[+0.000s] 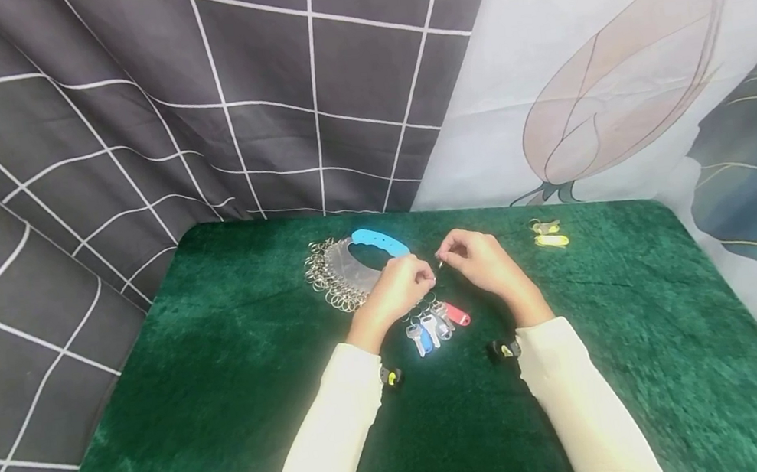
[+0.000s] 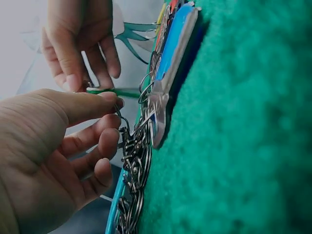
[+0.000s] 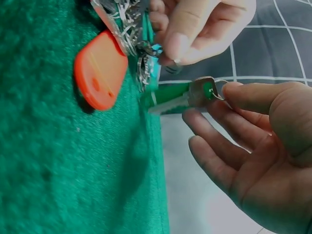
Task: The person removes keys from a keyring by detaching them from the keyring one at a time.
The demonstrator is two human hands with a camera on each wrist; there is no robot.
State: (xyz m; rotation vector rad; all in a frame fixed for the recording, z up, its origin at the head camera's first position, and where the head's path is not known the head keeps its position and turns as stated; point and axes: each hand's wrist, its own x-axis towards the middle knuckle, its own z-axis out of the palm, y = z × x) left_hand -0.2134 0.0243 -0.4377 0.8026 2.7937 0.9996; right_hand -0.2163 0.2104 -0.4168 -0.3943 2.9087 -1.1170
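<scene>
A large curved key holder with a clear plate (image 1: 349,268), a blue grip (image 1: 379,241) and many metal rings (image 1: 320,273) lies on the table. My left hand (image 1: 399,286) is at its near right end, pinching a small metal ring (image 3: 173,68) between thumb and finger. My right hand (image 1: 483,257), just to the right, pinches a thin key ring (image 3: 219,91). From that ring hang a key (image 3: 201,91) and a green tag (image 3: 168,92). Below my left hand, several keys (image 1: 432,330) lie with a red tag (image 1: 457,314) and a blue tag (image 1: 426,340).
A yellow tag (image 1: 551,240) with a key (image 1: 545,227) lies farther right on the green cloth-covered table (image 1: 230,405). Behind the table hang a dark grid-patterned curtain (image 1: 263,63) and a pale printed one (image 1: 493,139).
</scene>
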